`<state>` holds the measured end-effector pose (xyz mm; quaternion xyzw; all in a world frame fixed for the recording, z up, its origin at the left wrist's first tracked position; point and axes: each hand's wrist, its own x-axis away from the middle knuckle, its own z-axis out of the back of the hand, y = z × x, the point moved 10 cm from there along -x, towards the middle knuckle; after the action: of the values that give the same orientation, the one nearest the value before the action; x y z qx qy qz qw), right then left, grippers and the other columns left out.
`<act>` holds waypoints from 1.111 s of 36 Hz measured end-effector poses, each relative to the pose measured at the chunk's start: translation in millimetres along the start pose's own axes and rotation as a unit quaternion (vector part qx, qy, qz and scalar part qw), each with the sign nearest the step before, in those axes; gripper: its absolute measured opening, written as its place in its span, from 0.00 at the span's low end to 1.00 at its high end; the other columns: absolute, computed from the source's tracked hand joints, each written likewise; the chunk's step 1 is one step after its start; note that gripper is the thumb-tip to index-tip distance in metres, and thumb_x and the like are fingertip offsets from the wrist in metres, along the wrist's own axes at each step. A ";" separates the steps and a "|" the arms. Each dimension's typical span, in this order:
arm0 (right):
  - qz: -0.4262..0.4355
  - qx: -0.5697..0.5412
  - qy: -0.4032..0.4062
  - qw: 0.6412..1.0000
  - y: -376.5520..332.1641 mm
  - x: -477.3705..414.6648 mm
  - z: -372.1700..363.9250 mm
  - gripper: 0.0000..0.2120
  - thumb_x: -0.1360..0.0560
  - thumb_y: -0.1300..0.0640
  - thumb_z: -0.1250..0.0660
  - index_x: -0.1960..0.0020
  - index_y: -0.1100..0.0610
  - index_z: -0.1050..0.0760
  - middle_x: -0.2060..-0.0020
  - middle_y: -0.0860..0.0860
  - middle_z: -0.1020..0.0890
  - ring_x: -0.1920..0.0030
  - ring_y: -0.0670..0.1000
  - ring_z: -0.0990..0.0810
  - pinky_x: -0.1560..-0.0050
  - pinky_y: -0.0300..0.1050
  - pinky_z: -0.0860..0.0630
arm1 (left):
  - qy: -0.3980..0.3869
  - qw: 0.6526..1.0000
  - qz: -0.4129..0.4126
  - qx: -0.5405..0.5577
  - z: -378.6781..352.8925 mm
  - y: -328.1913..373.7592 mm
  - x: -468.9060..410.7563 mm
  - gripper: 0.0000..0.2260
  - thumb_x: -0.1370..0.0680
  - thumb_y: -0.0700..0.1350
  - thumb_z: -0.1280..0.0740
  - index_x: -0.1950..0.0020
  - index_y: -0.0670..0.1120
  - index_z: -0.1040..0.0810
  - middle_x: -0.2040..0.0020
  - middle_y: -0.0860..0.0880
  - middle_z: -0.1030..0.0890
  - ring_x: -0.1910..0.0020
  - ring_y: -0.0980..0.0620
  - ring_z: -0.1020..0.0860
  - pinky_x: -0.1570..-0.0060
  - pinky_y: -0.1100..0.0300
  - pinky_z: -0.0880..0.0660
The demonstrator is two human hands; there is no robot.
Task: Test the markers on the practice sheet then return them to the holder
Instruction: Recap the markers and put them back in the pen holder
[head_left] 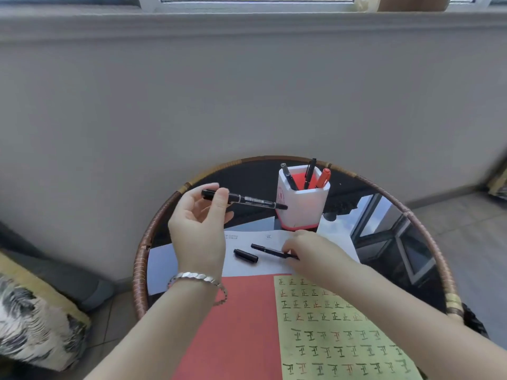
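Observation:
My left hand (200, 223) holds a black marker (247, 200) by its left end, level above the table, its tip pointing right toward the white holder (301, 207). The holder stands at the table's back with black pens and a red marker (323, 177) in it. My right hand (310, 253) rests on the white paper (244, 266) with its fingers on a second black marker (270, 251) lying there. A loose black cap (245, 255) lies just left of that marker. The yellow practice sheet (337, 333), covered in rows of written characters, lies in front at the right.
A red sheet (236, 325) lies under the practice sheet on the round glass table with a woven rim (142, 259). A patterned cushion (35, 319) sits at the lower left. A grey wall stands close behind the table.

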<state>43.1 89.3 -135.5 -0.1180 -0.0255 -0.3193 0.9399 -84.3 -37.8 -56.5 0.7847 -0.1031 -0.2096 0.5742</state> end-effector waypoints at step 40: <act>-0.016 -0.197 0.107 0.974 39.6 77.0 39.8 0.06 0.25 0.55 0.37 0.54 0.45 0.25 0.59 0.41 0.25 0.61 0.47 0.25 0.55 0.47 0.24 | -0.392 0.684 -0.180 -0.588 -35.1 -89.9 18.7 0.09 0.24 0.43 0.36 0.45 0.47 0.23 0.49 0.51 0.24 0.46 0.50 0.30 0.46 0.59 0.33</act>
<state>129.4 83.5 -95.5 -0.2654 0.1367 -0.3439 0.8903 -59.0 13.5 -136.4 0.1356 -0.0315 -0.6153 0.7759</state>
